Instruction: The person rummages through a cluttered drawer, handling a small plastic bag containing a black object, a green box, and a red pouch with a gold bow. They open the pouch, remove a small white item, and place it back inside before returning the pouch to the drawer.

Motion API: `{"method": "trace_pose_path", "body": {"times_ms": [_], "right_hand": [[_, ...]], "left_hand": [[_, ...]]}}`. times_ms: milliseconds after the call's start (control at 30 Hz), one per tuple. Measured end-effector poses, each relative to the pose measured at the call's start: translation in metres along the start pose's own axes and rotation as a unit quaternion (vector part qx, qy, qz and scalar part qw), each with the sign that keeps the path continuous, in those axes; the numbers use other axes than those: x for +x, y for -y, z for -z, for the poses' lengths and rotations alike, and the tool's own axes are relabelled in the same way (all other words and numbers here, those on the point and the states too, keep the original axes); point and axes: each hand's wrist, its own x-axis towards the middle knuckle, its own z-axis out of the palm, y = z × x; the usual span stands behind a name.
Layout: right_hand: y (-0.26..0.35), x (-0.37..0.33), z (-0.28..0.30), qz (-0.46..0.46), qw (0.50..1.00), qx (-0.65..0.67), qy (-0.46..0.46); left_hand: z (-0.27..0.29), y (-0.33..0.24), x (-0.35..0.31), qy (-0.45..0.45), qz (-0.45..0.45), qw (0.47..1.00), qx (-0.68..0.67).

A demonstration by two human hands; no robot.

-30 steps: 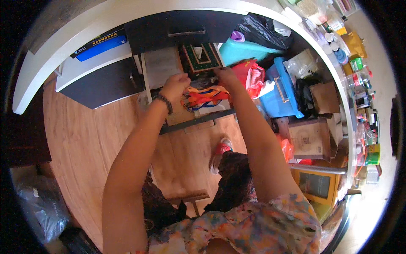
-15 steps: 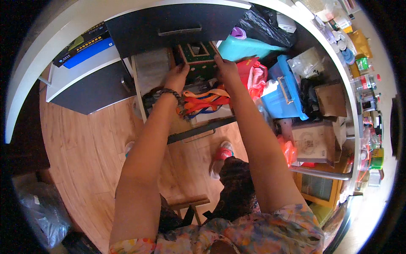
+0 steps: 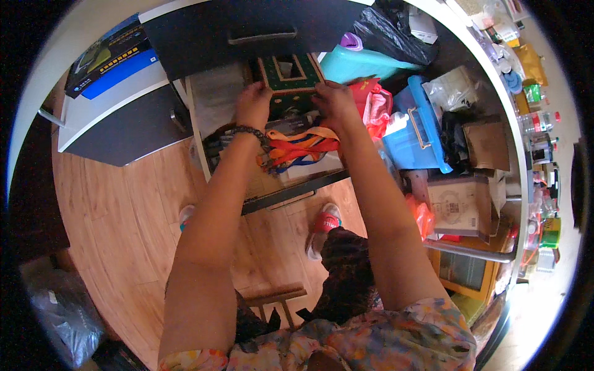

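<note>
A dark green patterned tissue box [image 3: 296, 97] with a rectangular opening in its top sits at the back of a pulled-out drawer, partly under the drawer front above. My left hand [image 3: 253, 104] grips its left near corner. At the right near corner, my right hand [image 3: 335, 104] has its fingers closed on the edge. Just in front of the box, a tangle of orange and blue ribbons [image 3: 300, 148] lies in the drawer [image 3: 266, 200]. Pale packaging [image 3: 218, 93] rests left of the box, and a dark bracelet [image 3: 246, 132] circles my left wrist.
A dark closed drawer [image 3: 260, 34] with a handle overhangs the open one. To the right, shelves hold a blue bin [image 3: 413, 139], a teal container [image 3: 356, 69], red bags [image 3: 373, 105] and a cardboard box [image 3: 458, 204]. Bottles [image 3: 537, 122] line the far right.
Both hands have shifted a little on the box, the left one upward and outward. More of the box's top shows now. My view has moved slightly.
</note>
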Motion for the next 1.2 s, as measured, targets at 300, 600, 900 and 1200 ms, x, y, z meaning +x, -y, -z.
{"method": "trace_pose_path", "body": {"times_ms": [300,600,900,1200], "right_hand": [[0.028,0.014,-0.002,-0.030,0.981,-0.193,-0.005],[0.008,0.017,-0.005,-0.015,0.999,-0.033,0.016],[-0.018,0.056,0.027,0.035,0.998,0.056,0.001],[0.005,0.038,-0.002,0.042,0.992,-0.120,-0.008]], "left_hand": [[0.000,-0.018,-0.011,0.056,0.069,0.992,-0.093],[0.014,-0.022,-0.020,0.123,0.070,0.989,-0.031],[0.002,-0.015,-0.018,0.187,0.019,0.982,-0.018],[0.002,-0.007,-0.009,0.101,0.109,0.984,-0.096]]}}
